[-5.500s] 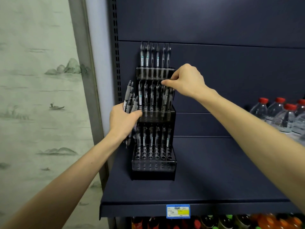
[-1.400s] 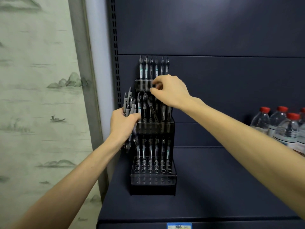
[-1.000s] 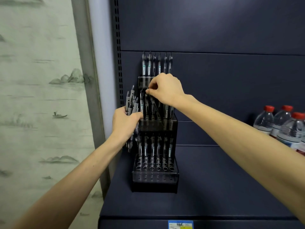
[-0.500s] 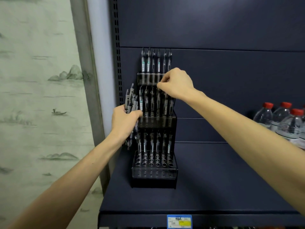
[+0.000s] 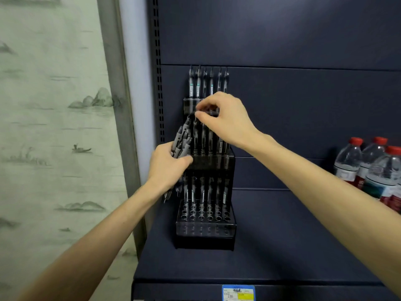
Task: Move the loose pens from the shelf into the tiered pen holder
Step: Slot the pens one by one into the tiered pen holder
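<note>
A dark tiered pen holder (image 5: 205, 232) stands on the navy shelf (image 5: 271, 246) against the back panel, with rows of pens upright in its three tiers. My left hand (image 5: 167, 168) grips a bundle of grey pens (image 5: 181, 141) at the holder's left side, level with the middle tier. My right hand (image 5: 225, 118) is over the middle tier, thumb and forefinger pinching the top of a pen (image 5: 196, 132) standing there. That hand hides part of the top tier's front. The front holes of the bottom tier hold nothing.
Several water bottles with red caps (image 5: 373, 168) stand at the shelf's right end. A yellow and blue price tag (image 5: 238, 292) sits on the shelf's front edge. A perforated upright (image 5: 157, 68) and a painted wall (image 5: 54, 127) lie to the left.
My right hand has moved left along the middle tier, from its right part to its left part, and pinches a pen there. The bundle in my left hand leans closer to the holder.
</note>
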Demonstrator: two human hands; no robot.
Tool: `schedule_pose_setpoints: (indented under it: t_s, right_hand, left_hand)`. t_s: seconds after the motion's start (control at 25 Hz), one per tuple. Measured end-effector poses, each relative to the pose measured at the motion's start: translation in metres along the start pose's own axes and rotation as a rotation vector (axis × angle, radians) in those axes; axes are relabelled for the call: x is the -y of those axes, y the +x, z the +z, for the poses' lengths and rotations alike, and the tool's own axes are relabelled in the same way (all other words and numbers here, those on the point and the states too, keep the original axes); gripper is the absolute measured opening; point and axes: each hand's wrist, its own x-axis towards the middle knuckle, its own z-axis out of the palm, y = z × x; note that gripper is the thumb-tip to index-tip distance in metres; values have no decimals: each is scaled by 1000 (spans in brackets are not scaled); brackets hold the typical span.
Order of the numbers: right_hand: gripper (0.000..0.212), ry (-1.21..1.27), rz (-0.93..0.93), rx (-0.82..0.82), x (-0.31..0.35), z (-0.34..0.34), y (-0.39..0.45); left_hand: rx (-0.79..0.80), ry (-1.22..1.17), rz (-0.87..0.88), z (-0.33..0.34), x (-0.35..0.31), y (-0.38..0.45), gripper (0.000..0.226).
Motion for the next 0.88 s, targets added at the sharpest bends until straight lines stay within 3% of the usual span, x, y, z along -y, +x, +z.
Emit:
schedule_pose_setpoints:
  t_s: [0.12,0.32,0.44,0.52,0.68,0.76,0.88]
  right_hand:
    - [24,168,51,129,6,3,-4]
    - [17,186,39,332,7,0,-1]
    - [14,175,9,463,5,-11,-1]
    - [13,190,4,431,2,-19,0]
    - [9,242,24,224,-14,-31,2]
    - [9,228,35,264,-21,-38,-2]
    - [16,32,-17,453,-23,-43,-14]
  left_hand:
    - [36,20,35,-2,-4,-8,40]
    - [86,79,91,-5,-4,-15,41]
    - [110,150,141,-8,2,-16,31]
    - [111,203,165,-10,5,-14,10]
    - [55,241,132,-16,5,-11,15]
    - [46,310,151,-20,5,-12,22]
    - [111,473,230,-26,4,-12,28]
